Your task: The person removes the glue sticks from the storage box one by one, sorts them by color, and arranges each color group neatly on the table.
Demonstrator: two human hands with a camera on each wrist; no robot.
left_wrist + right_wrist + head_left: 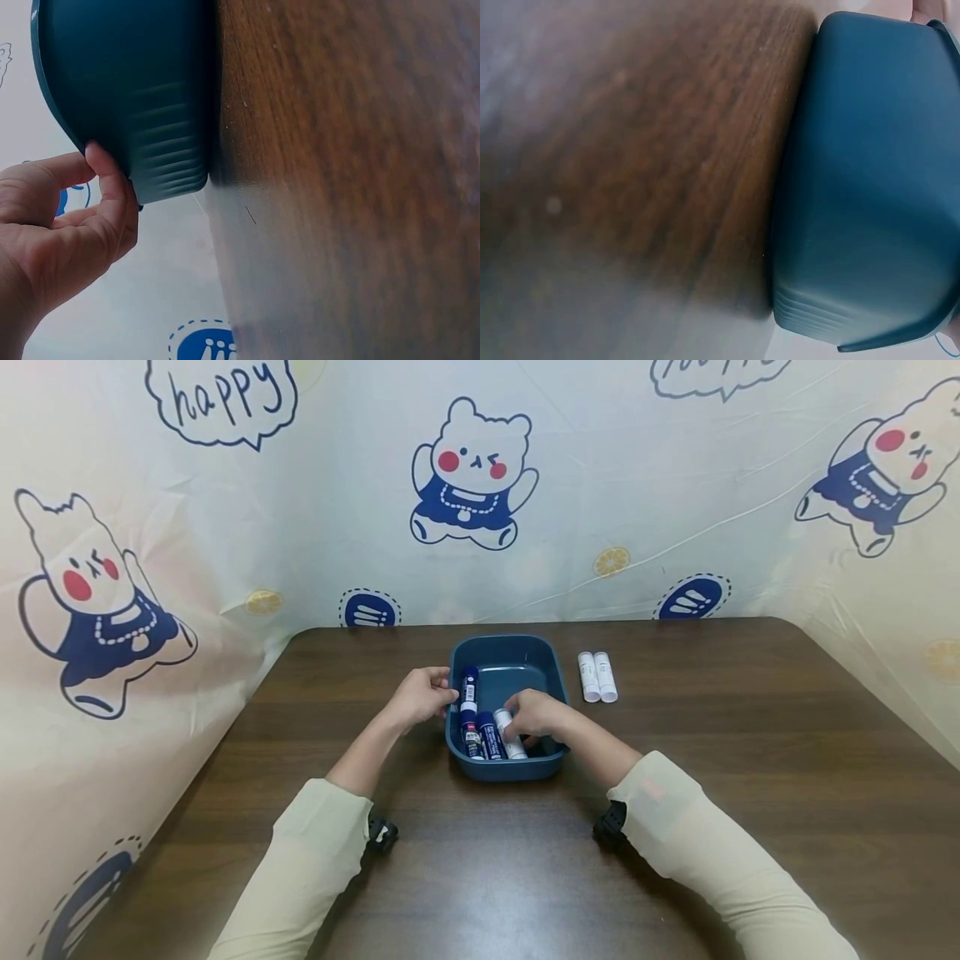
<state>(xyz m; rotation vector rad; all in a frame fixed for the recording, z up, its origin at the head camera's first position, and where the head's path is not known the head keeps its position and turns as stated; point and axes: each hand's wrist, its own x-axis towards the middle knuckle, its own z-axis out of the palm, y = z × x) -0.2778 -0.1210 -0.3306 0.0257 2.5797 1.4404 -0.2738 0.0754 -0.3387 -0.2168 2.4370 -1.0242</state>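
Pinching a white tube [515, 747] inside the dark blue plastic bin [506, 770] looks like the right hand's [538, 714] business here, though its fingertips are partly hidden so I can't swear to the exact grip. The left hand [420, 697] has the bin's left rim nipped between thumb and fingers, so the hands are apart, one on each side. That white tube sits at the near end, next to a dark blue labelled tube [491, 737]. I'd guess it's light and stiff, probably hard plastic, hard to damage but smooth enough to slip or roll. Best hold imo is around the middle of the barrel, or the upper end, where the neighbours crowd you less. The bin itself seems light and a bit flexy, so the rim is a decent place to steady it. Along the left wall there are two more blue tubes, one farther back [469, 687] and one nearer [471, 737], and they hem in that side. The near wall is the other thing fingers have to work around. Out on the table [480, 868], right of the bin and well within reach, a pair of white tubes [597, 677] lies side by side with nothing blocking them. Behind everything hangs a cartoon-bear curtain [577, 485], not in anyone's way.
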